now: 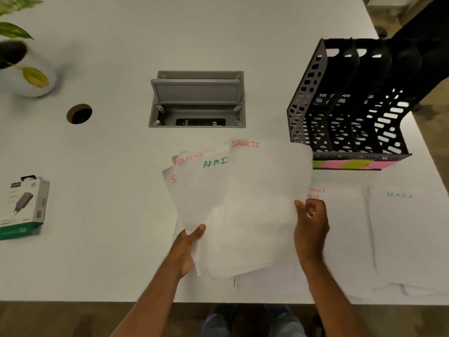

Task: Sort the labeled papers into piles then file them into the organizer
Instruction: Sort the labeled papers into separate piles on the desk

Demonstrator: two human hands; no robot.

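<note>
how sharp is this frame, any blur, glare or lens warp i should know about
Head view: wide-angle warp bows the table edge and splays the black organizer. The plant and charger box at the left are smeared. The SPORTS sheet and both hands, left and right, are slightly soft, though the labels stay readable. Lighting is even, with no hard glare.

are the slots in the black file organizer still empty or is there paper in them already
Empty, as far as shown: the black organizer has only dark slots with no white sheets; the papers are in both hands or on the table.
</note>
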